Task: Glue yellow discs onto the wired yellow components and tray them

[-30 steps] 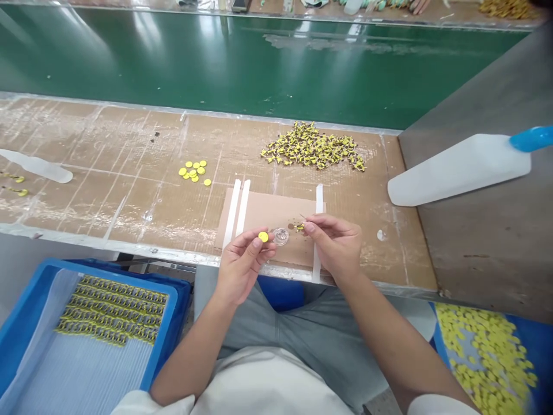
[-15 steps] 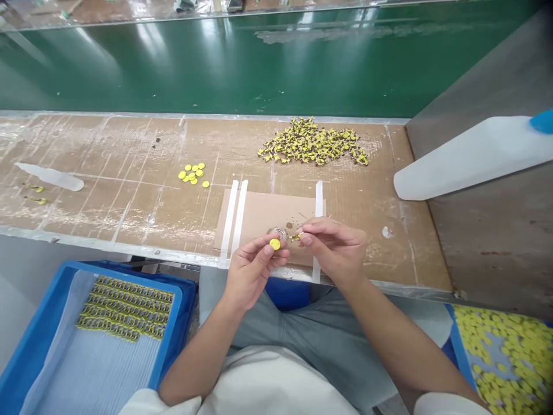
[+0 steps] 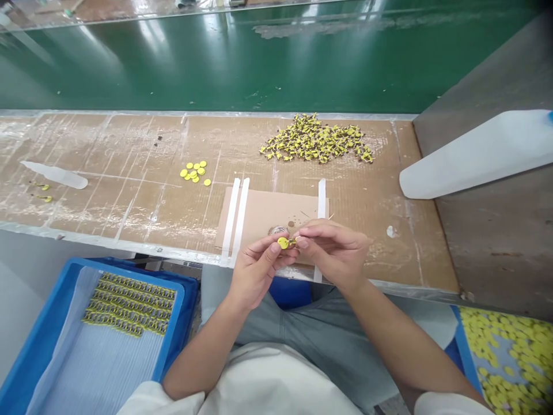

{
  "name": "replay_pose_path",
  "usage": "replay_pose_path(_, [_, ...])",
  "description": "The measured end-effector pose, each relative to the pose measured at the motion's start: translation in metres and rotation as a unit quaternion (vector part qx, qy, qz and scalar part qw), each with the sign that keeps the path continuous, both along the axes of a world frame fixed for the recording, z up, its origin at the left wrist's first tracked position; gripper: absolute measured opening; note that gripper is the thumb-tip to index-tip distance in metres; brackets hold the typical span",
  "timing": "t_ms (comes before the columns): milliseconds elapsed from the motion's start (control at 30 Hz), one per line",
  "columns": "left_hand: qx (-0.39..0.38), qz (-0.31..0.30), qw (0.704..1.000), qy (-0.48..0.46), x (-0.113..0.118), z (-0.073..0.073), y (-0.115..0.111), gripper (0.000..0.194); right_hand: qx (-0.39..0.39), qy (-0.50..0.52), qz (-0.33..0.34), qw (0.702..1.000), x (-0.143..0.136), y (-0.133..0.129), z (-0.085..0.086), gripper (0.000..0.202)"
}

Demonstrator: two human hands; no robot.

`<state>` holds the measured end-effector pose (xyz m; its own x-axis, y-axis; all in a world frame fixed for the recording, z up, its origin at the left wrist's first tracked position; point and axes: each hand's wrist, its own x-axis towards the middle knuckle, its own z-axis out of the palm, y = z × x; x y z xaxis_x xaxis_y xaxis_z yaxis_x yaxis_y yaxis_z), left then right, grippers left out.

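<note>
Between the thumb and fingers of my left hand (image 3: 258, 266) is a round yellow disc (image 3: 283, 242), its flat face turned up toward me. My right hand (image 3: 334, 251) pinches a small yellow-and-dark piece (image 3: 292, 242) right at the disc's right edge; whether the two touch I cannot tell. Just behind my left fingertips a small round clear dish (image 3: 277, 230) rests on a taped-down cardboard sheet (image 3: 268, 207). Brown spots mark the sheet near my right fingers.
A heap of small yellow-and-dark pieces (image 3: 317, 138) lies at the back, several loose yellow discs (image 3: 193, 173) left of it. A white bottle (image 3: 475, 155) leans at right. Blue trays hold rowed pieces (image 3: 129, 302) at lower left and yellow discs (image 3: 514, 357) at lower right.
My left hand has moved slightly right with the disc, closing the gap to the small piece in my right hand. The view has shifted a little.
</note>
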<state>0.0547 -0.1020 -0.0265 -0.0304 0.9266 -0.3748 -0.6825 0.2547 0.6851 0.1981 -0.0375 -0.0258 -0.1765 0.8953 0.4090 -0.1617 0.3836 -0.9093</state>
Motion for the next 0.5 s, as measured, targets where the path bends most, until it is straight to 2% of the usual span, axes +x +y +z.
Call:
replay_pose_path(300, [0.002,-0.005,1.0,0.005,-0.0021,0.0033,-0.0001,0.025,0.016,-0.013,-0.004,1.0,-0.0002,-0.0002,-0.0042,0.02])
replay_pose_path(500, [0.003,-0.009,1.0,0.004,-0.0023,-0.0002,-0.002,0.027,0.011,-0.021,-0.012,1.0,0.0003,-0.0004,-0.0048,0.017])
